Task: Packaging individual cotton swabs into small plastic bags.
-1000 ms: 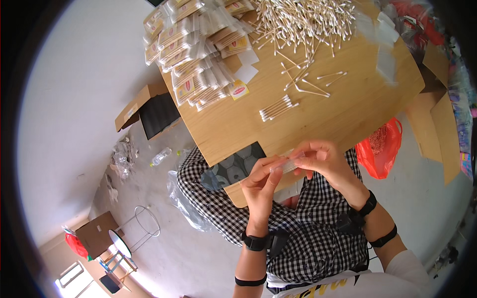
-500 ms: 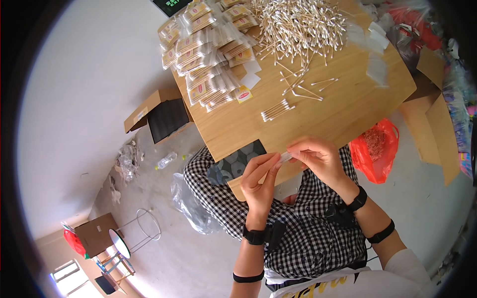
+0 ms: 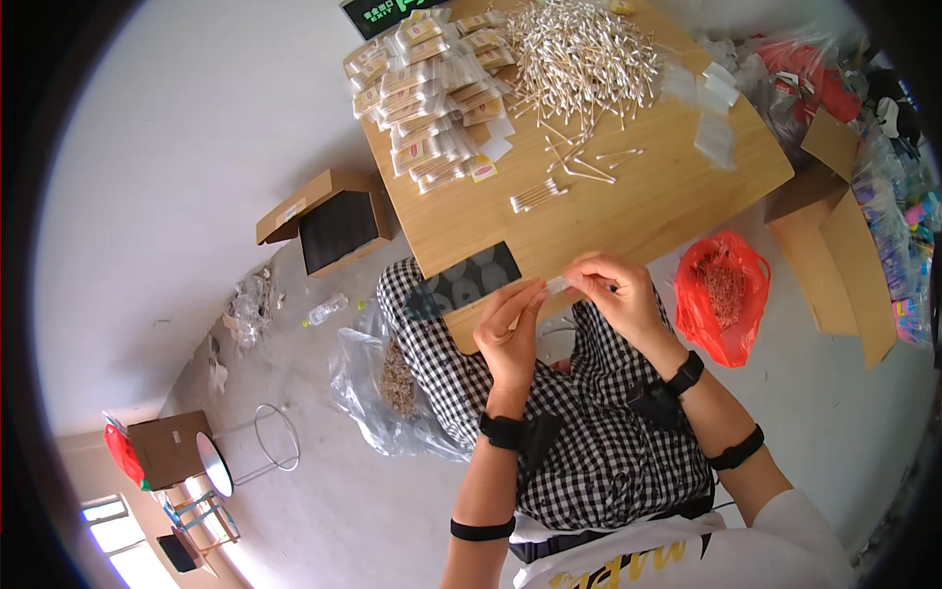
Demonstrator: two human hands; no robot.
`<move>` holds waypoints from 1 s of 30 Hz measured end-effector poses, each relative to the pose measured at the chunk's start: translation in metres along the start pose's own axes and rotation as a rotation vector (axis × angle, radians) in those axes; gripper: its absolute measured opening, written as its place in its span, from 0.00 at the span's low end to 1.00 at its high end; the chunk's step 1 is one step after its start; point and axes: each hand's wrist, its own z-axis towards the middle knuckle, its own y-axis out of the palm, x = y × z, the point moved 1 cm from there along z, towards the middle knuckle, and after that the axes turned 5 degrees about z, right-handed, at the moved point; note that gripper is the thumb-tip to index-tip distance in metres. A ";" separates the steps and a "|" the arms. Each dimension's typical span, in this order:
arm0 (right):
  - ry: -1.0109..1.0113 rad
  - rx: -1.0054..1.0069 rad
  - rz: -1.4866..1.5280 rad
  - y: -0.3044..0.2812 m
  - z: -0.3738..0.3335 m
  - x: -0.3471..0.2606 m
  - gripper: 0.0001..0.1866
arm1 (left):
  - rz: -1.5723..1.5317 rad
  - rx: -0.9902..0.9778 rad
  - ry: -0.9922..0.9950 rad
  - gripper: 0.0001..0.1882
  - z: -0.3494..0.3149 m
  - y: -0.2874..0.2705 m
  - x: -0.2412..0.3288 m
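My left hand [image 3: 510, 329] and my right hand [image 3: 620, 294] meet over the table's near edge, fingertips pinched on a small clear plastic sleeve [image 3: 556, 286] stretched between them. What is inside the sleeve, if anything, is too small to tell. Beyond the hands, a neat row of cotton swabs [image 3: 538, 195] lies on the wooden table [image 3: 628, 211]. Several loose swabs [image 3: 589, 169] are scattered farther back, in front of a large heap of cotton swabs [image 3: 584, 64]. Filled swab packets [image 3: 422, 93] are piled at the far left, with white cards [image 3: 498, 139] beside them.
Flat clear sleeves [image 3: 714, 137] lie at the table's right side. A dark hexagon-patterned mat [image 3: 476, 280] covers the near left corner. A red bag [image 3: 724, 304] hangs open at the right, near a cardboard box [image 3: 834, 245]. Another box [image 3: 343, 226] and a clear bag [image 3: 368, 402] sit at left.
The view has shifted slightly, so the table and surroundings sit differently in the picture. Both hands still pinch the sleeve, with the right fingers slightly repositioned on it.
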 end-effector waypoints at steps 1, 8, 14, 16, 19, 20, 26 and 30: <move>-0.071 0.004 -0.019 0.001 -0.001 -0.002 0.04 | -0.018 0.024 0.020 0.06 -0.002 -0.001 0.003; 0.233 -0.035 0.215 0.002 -0.004 0.009 0.08 | -0.399 -0.041 -0.226 0.05 -0.007 0.010 -0.020; 0.369 -0.023 0.336 0.012 -0.008 0.011 0.11 | -0.559 -0.079 -0.336 0.05 -0.012 0.019 -0.025; 0.406 -0.040 0.328 0.010 -0.004 0.009 0.11 | -0.620 -0.081 -0.452 0.05 -0.011 0.020 -0.017; 0.438 -0.045 0.350 0.009 -0.004 0.010 0.10 | -0.520 -0.078 -0.408 0.06 -0.012 0.022 -0.024; 0.427 -0.051 0.350 0.008 -0.004 0.013 0.10 | -0.521 -0.084 -0.413 0.06 -0.013 0.022 -0.025; 0.447 -0.084 0.303 0.006 0.002 0.011 0.12 | -0.611 -0.046 -0.410 0.08 -0.012 0.014 -0.025; 0.518 -0.060 0.479 0.001 0.002 0.013 0.13 | -0.640 -0.079 -0.418 0.12 -0.013 0.010 -0.030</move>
